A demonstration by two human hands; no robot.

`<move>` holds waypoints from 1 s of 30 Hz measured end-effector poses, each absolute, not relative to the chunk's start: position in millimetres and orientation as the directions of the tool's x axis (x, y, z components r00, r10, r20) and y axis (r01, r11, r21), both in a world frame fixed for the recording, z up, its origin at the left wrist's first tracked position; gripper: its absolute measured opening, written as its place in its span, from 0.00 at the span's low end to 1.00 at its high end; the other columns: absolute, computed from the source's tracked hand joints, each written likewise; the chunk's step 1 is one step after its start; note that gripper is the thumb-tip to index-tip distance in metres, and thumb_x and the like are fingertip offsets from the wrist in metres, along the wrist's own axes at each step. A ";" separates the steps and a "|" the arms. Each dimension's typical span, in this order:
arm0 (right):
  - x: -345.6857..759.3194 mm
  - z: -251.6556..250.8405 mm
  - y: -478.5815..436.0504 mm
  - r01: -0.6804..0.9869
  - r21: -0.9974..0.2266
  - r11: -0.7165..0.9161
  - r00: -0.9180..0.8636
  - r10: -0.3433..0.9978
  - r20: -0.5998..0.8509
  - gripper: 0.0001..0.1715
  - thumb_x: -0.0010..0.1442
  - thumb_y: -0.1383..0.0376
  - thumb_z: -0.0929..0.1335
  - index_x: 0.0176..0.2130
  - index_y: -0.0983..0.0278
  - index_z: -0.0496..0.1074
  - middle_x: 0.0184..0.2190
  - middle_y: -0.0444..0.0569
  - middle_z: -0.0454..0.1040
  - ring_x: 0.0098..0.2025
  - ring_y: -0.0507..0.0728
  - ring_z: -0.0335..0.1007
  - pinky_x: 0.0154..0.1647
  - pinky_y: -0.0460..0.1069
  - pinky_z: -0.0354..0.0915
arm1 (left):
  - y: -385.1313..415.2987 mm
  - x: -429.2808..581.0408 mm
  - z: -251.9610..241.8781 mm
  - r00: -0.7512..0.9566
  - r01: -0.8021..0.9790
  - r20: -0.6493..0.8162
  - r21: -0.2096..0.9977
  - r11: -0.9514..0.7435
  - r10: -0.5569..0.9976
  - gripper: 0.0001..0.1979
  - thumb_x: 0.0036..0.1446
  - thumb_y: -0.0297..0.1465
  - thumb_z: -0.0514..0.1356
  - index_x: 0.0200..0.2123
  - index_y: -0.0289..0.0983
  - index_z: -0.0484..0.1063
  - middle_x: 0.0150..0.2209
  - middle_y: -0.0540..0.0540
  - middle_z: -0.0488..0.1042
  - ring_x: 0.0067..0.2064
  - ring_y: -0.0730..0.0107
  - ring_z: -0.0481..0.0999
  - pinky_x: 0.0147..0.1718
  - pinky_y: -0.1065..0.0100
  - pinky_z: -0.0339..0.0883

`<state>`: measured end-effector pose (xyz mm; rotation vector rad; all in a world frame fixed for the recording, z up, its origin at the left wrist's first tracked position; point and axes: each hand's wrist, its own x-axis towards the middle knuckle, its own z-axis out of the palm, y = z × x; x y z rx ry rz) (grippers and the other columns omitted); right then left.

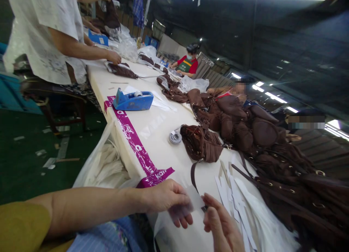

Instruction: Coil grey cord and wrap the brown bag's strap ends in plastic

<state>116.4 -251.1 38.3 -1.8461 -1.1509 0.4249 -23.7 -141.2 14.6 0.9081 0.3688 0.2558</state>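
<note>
A brown fringed handbag [203, 143] lies on the white table with its top opening toward the left. Its thin dark strap [194, 177] curves down toward me. My right hand [222, 224] is closed in a pinch at the strap's lower end, fingertips around a small dark piece. Just left of it, my left hand [173, 201] hovers over the table edge, fingers curled and partly smeared by motion. Whatever it may hold is hidden. Beside the bag sits a small grey roll [175, 137], perhaps of tape or ribbon.
A blue tape dispenser [133, 100] stands near purple printed tape [131, 132] along the table edge. Brown bags [245, 124] are heaped at right. White paper strips [231, 194] lie beside my right hand. A co-worker in white [54, 37] stands left; others sit across the table.
</note>
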 end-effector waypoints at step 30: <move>82.0 17.3 -179.7 -0.143 -0.953 -0.266 0.339 0.892 -0.300 0.26 0.43 0.50 0.76 0.34 0.64 0.70 0.28 0.45 0.76 0.28 0.53 0.72 0.24 0.44 0.66 | -124.7 -87.8 7.1 0.777 -0.144 -0.185 0.878 0.457 0.601 0.12 0.39 0.36 0.67 0.24 0.34 0.72 0.24 0.51 0.70 0.27 0.75 0.66 0.30 0.72 0.59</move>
